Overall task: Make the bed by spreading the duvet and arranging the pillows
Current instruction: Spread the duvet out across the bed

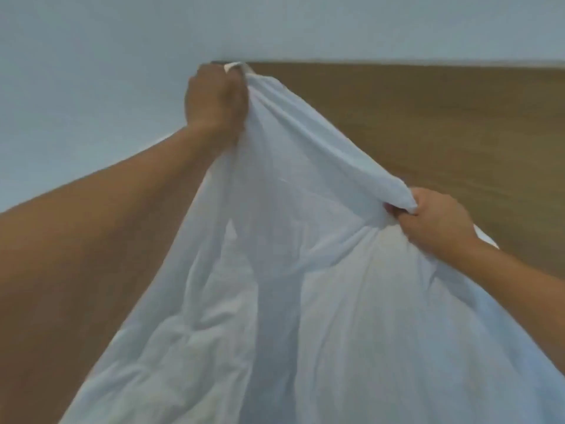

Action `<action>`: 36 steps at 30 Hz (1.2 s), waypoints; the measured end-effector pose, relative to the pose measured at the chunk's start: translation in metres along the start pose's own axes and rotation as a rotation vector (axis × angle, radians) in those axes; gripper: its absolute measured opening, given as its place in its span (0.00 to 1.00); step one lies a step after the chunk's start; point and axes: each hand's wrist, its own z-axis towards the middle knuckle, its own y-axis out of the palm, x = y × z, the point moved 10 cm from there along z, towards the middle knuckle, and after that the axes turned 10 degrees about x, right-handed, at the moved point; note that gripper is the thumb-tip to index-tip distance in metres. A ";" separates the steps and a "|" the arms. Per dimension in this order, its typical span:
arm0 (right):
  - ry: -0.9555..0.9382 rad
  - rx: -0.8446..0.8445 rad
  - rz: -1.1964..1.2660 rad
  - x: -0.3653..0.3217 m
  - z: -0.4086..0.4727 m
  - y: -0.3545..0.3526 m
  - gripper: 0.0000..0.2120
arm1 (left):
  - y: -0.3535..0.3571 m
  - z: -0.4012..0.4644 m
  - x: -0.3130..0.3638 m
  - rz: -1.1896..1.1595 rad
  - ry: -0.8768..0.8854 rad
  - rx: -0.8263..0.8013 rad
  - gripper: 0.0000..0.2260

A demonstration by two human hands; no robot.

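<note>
A white duvet hangs bunched and creased in front of me, filling the lower middle of the view. My left hand is raised high and grips the duvet's upper edge in a fist. Lower and to the right, my right hand grips another bunch of the same edge. The cloth slopes down between the two hands. The bed and the pillows are hidden behind the duvet.
A brown wooden panel, perhaps a headboard, spans the right half behind the duvet. A pale blue-grey wall fills the top and left.
</note>
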 end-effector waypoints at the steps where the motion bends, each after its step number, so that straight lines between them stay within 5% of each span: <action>1: 0.032 0.028 -0.119 0.023 0.008 -0.019 0.14 | 0.015 -0.006 0.037 -0.168 0.068 -0.035 0.20; 3: 0.110 -0.040 -0.350 0.068 0.011 -0.028 0.12 | 0.070 -0.041 0.075 -0.353 0.126 -0.274 0.20; 4: 0.157 -0.111 -0.453 0.088 0.002 -0.018 0.12 | 0.109 -0.075 0.074 -0.263 0.156 -0.453 0.20; 6: 0.318 -0.273 -0.569 0.125 -0.033 0.013 0.17 | 0.179 -0.165 0.029 0.199 0.228 -0.830 0.24; 8: 0.404 -0.330 -0.551 0.140 -0.068 0.044 0.22 | 0.210 -0.248 -0.026 0.527 0.280 -1.012 0.30; 15: 0.233 -0.159 -0.430 0.125 -0.097 0.064 0.27 | 0.229 -0.291 -0.073 0.513 0.276 -0.980 0.32; 20: -0.049 0.026 -0.227 0.038 -0.107 0.025 0.24 | 0.137 -0.317 -0.061 0.114 0.366 -0.829 0.25; 23: -0.342 -0.101 -0.119 -0.042 -0.163 0.042 0.27 | 0.059 -0.353 -0.111 0.101 0.411 -0.851 0.28; 26: -0.573 -0.220 -0.202 -0.073 -0.214 0.091 0.24 | 0.016 -0.376 -0.198 0.401 0.319 -0.968 0.35; 29: -0.560 -0.214 -0.298 -0.058 -0.215 0.121 0.25 | -0.027 -0.387 -0.227 0.459 0.251 -1.013 0.38; 33: -0.505 -0.212 -0.453 -0.055 -0.219 0.144 0.25 | -0.102 -0.387 -0.203 0.443 0.387 -0.836 0.14; 36: -0.395 -0.213 -0.442 -0.098 -0.237 0.131 0.26 | -0.150 -0.388 -0.252 0.659 0.168 -1.001 0.14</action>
